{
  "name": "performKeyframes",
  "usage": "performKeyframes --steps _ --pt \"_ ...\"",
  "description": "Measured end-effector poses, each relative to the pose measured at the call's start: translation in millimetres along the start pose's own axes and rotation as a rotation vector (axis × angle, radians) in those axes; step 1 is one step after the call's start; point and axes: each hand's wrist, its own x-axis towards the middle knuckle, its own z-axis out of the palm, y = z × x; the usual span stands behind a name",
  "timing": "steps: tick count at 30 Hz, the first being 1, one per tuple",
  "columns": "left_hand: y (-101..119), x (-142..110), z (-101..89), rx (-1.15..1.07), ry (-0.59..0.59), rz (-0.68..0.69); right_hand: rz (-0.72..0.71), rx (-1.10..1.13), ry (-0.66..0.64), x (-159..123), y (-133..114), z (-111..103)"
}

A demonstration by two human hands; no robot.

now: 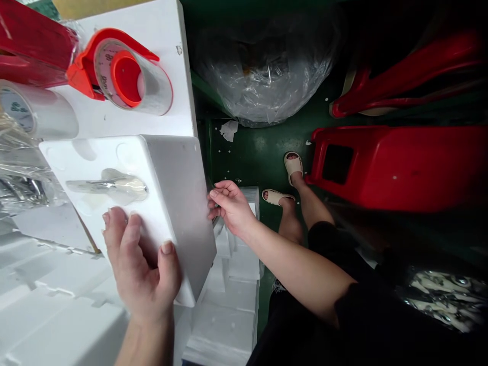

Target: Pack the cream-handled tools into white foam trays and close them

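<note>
A white foam box (183,203) stands at the table's edge, its broad face towards me. In a recess of that face lies a slim, shiny silver-white piece (110,185), seemingly in clear plastic; its kind is unclear. Below it, my left hand (141,269) rests against the foam, fingers bent and apart, thumb near the corner. My right hand (231,206) is at the box's far side edge, with thumb and fingers drawn together. Whatever lies between those fingers is too small or hidden to make out.
A red tape dispenser (125,71) and a clear tape roll (41,109) sit on the white tabletop (152,25). White foam pieces (53,315) are stacked below. A red stool (412,168) and a large clear plastic bag (267,66) are on the green floor (251,157).
</note>
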Motion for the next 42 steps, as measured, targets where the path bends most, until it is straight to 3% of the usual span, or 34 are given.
performKeyframes --steps 6,13,21,25,27,32,39,42 --pt "1 1 -0.3 0.003 -0.013 -0.005 0.029 -0.158 0.077 -2 -5 8" --pt "-1 0 0.1 -0.017 -0.018 0.017 0.193 -0.32 0.09 -2 -18 9" --pt "2 3 0.0 -0.053 0.027 0.027 0.184 -0.512 0.067 -3 -30 16" --pt "4 2 -0.6 -0.034 0.006 0.016 0.053 -0.642 0.101 -8 -25 18" --pt "3 2 0.2 -0.038 0.013 0.009 0.098 -0.617 0.117 -10 -23 13" --pt "-2 0 2.9 -0.052 0.029 0.012 0.407 -0.379 -0.029 -14 -21 -14" --pt "-3 0 1.7 -0.051 0.026 0.023 0.461 -0.414 -0.114 -27 -25 -39" --pt "-2 0 2.1 -0.054 0.03 0.027 0.451 -0.408 -0.056 -32 -16 -45"
